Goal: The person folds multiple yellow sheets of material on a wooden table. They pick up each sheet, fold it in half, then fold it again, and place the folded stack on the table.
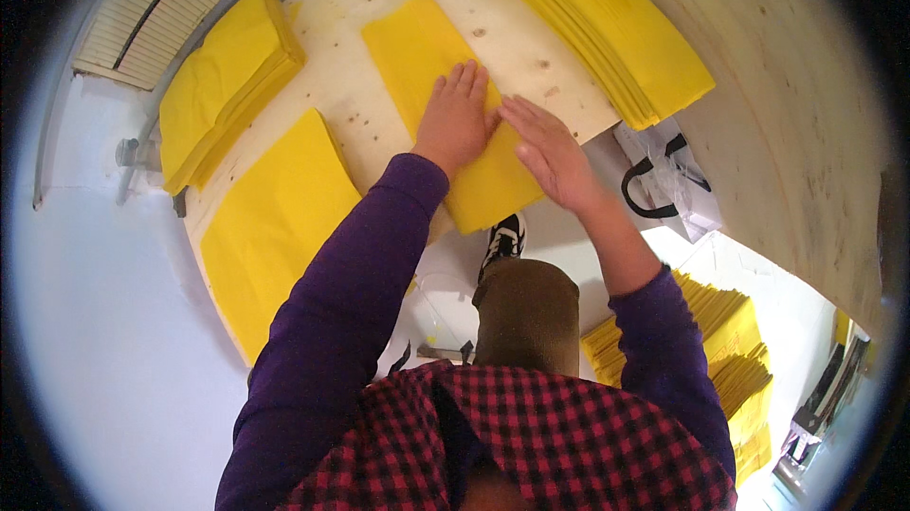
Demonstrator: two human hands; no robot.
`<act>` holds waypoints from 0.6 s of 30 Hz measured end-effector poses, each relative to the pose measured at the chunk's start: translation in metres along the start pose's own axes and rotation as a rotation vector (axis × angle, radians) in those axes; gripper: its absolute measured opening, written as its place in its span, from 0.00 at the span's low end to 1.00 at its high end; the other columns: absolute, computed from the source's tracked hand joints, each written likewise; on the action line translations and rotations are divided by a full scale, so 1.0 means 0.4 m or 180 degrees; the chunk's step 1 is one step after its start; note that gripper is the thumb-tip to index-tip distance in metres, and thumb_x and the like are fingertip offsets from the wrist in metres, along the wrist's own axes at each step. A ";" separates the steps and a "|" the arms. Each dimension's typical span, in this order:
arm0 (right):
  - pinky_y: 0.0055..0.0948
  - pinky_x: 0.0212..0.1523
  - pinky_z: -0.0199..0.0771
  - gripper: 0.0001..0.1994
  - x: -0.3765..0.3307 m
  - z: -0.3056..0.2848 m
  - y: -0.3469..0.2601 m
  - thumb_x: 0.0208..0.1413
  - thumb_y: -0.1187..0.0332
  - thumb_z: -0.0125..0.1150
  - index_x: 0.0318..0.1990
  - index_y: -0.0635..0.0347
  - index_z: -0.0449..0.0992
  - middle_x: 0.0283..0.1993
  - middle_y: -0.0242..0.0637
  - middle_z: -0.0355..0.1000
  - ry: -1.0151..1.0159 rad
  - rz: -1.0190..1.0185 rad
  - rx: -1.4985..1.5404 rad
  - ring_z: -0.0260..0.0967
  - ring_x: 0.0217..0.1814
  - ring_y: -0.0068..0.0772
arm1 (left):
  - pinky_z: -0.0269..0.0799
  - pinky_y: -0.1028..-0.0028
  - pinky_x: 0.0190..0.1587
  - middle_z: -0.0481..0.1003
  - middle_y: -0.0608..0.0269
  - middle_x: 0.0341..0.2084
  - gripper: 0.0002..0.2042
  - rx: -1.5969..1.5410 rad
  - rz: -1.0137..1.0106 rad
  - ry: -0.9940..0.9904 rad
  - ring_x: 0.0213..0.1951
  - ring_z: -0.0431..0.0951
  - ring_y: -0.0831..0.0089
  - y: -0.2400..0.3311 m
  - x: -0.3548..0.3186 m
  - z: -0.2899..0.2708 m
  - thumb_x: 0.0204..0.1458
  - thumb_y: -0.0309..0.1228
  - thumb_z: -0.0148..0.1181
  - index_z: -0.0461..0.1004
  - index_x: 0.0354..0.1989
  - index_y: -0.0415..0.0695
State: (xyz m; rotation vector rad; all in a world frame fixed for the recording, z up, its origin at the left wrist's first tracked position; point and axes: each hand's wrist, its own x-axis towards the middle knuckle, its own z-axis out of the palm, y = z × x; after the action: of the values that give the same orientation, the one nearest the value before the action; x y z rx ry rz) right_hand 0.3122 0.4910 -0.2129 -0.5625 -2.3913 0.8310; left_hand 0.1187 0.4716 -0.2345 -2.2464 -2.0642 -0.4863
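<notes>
Two hands flat on one folded yellow fabric sheet [445, 113], centre of the frame, lying on the pale plywood table [360, 103]. Left hand [457, 118] is spread wide, palm down, fingers pointing to the top of the frame. Right hand [550, 153] sits just beside it, also open and flat, fingertips touching the left hand's edge. Neither hand grips anything; both press.

Around it: thick stack of yellow sheets [223, 84] at upper left, single long yellow sheet [270, 227] at left, tall stack of yellow sheets [607, 27] at upper right. All apart from the centre sheet.

Risks, my read:
- Centre sheet's near end overhangs the table edge at frame centre. Pressure near that end could drag it off.
- Uneven pressure between the palms could skew a crease or bunch the fabric.
- Left sheet also runs up to the table edge; a sleeve sweep could shift it.

Hard to tell:
- Sheet area under both palms is hidden, so can't see any fold line there.
- Another yellow pile [720, 340] at lower right, below table level, is partly cut by the right sleeve.
- White bag with black handles [664, 179] is half under the table edge; contents unreadable.
- One black-and-white shoe [505, 238] shows below the table; floor detail is washed out.
</notes>
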 end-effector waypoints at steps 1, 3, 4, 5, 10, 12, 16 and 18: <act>0.46 0.68 0.41 0.29 0.043 0.005 0.025 0.58 0.54 0.47 0.62 0.62 0.58 0.67 0.44 0.53 -0.0033 -0.0072 0.0147 0.45 0.71 0.41 | 0.47 0.57 0.64 0.56 0.45 0.62 0.30 0.0014 -0.0024 -0.0054 0.64 0.54 0.53 0.000 -0.001 -0.003 0.56 0.45 0.47 0.57 0.60 0.34; 0.46 0.68 0.40 0.28 0.139 0.017 0.081 0.60 0.53 0.42 0.63 0.61 0.57 0.68 0.43 0.51 -0.0231 -0.0131 0.0207 0.43 0.72 0.40 | 0.47 0.57 0.64 0.56 0.45 0.62 0.31 -0.0138 0.0034 0.0004 0.64 0.54 0.53 0.001 -0.001 -0.009 0.56 0.45 0.47 0.56 0.60 0.34; 0.46 0.69 0.39 0.28 0.193 0.024 0.111 0.62 0.52 0.39 0.64 0.60 0.56 0.69 0.42 0.50 -0.0395 -0.0119 0.0116 0.42 0.72 0.39 | 0.47 0.57 0.64 0.56 0.45 0.62 0.31 -0.0189 0.0051 0.0007 0.64 0.54 0.53 0.001 0.000 -0.011 0.56 0.46 0.47 0.56 0.60 0.33; 0.45 0.69 0.38 0.28 0.240 0.029 0.138 0.63 0.52 0.37 0.64 0.59 0.56 0.69 0.42 0.50 -0.0608 -0.0008 0.0007 0.41 0.73 0.38 | 0.47 0.56 0.64 0.55 0.44 0.62 0.31 -0.0171 0.0015 -0.0084 0.64 0.53 0.52 0.003 -0.001 -0.014 0.56 0.45 0.47 0.56 0.61 0.34; 0.45 0.70 0.35 0.29 0.420 0.060 0.228 0.62 0.48 0.35 0.66 0.54 0.52 0.71 0.36 0.45 -0.1169 -0.0295 -0.1471 0.38 0.74 0.35 | 0.44 0.57 0.66 0.55 0.45 0.62 0.32 -0.0100 -0.0110 -0.0197 0.65 0.51 0.54 0.006 0.004 -0.016 0.56 0.47 0.47 0.53 0.63 0.35; 0.45 0.70 0.34 0.30 0.474 0.078 0.247 0.62 0.49 0.36 0.67 0.53 0.50 0.72 0.35 0.43 -0.1160 -0.0313 -0.1906 0.36 0.74 0.34 | 0.44 0.56 0.65 0.54 0.44 0.63 0.32 -0.0181 -0.0083 -0.0136 0.65 0.51 0.53 0.005 0.002 -0.015 0.56 0.46 0.46 0.53 0.62 0.35; 0.46 0.70 0.32 0.30 0.574 0.102 0.294 0.62 0.50 0.37 0.68 0.52 0.47 0.72 0.35 0.42 -0.1155 -0.0218 -0.2305 0.34 0.75 0.35 | 0.44 0.55 0.65 0.53 0.44 0.63 0.32 -0.0288 -0.0083 -0.0174 0.65 0.50 0.52 0.002 -0.003 -0.015 0.56 0.47 0.46 0.53 0.62 0.35; 0.48 0.70 0.34 0.31 0.609 0.118 0.309 0.62 0.48 0.36 0.68 0.52 0.47 0.72 0.34 0.41 -0.1143 -0.0203 -0.2416 0.35 0.74 0.35 | 0.44 0.56 0.65 0.53 0.45 0.63 0.32 -0.0297 -0.0088 -0.0152 0.65 0.50 0.53 0.000 -0.006 -0.015 0.56 0.47 0.46 0.53 0.63 0.36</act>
State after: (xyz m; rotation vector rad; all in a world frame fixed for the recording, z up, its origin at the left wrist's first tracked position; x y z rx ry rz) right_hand 0.1217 0.6907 -0.2401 -0.6466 -3.0228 -0.0539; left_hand 0.1173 0.4676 -0.2294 -2.3051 -2.1413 -0.5471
